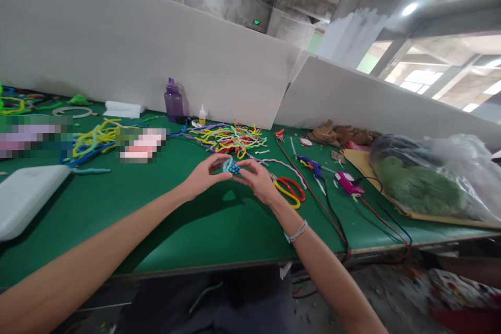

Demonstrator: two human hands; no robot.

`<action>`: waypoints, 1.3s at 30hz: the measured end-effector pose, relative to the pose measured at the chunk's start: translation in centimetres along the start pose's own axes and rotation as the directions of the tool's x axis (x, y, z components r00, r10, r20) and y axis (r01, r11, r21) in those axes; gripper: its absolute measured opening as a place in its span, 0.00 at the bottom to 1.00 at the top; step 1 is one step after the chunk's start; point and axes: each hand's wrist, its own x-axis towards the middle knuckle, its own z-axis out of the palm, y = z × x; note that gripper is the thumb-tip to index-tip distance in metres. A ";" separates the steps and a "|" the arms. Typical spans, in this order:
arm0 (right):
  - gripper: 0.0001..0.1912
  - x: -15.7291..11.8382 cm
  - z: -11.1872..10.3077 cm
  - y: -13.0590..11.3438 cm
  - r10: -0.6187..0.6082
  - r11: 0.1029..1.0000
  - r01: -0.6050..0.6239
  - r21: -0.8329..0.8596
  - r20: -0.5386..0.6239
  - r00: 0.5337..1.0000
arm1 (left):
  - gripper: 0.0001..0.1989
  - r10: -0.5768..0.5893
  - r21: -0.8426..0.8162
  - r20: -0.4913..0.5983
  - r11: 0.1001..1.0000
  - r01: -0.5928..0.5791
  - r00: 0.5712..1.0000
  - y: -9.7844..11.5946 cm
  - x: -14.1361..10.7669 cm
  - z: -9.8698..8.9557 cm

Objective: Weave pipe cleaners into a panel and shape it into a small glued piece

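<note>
Between my two hands, above the green table, is a small blue piece with yellow and pale spots (pixel 230 166). My left hand (pixel 207 174) pinches it from the left with thumb and fingers. From the right, my right hand (pixel 256 180) grips the same piece with its fingertips. Scissors with red and yellow handles (pixel 290 191) lie just right of my right hand. Behind both hands is a loose pile of multicoloured fuzzy stems (pixel 235 138).
A purple bottle (pixel 174 100) and a small glue bottle (pixel 202 115) stand near the white partition. To the right are a blue glue gun (pixel 312 165), cables, a magenta device (pixel 349 183) and a plastic bag (pixel 422 182). A white box (pixel 33 195) lies left.
</note>
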 end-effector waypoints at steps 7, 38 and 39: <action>0.12 0.6 -5.6 -0.8 -0.203 0.768 -0.041 -0.639 -0.303 0.931 | 0.28 0.010 0.355 0.092 0.934 -0.042 0.996 0.1 -0.3 -0.4; 0.03 -0.5 -3.6 -1.3 -0.260 0.552 0.313 -0.773 0.197 0.945 | 0.30 -0.071 0.022 0.156 0.997 0.068 0.985 0.5 -0.5 -0.6; 0.03 -0.6 -3.5 -1.3 -0.281 0.509 0.340 -0.791 0.220 0.934 | 0.30 -0.071 -0.005 0.158 0.997 0.073 0.985 0.5 -0.5 -0.6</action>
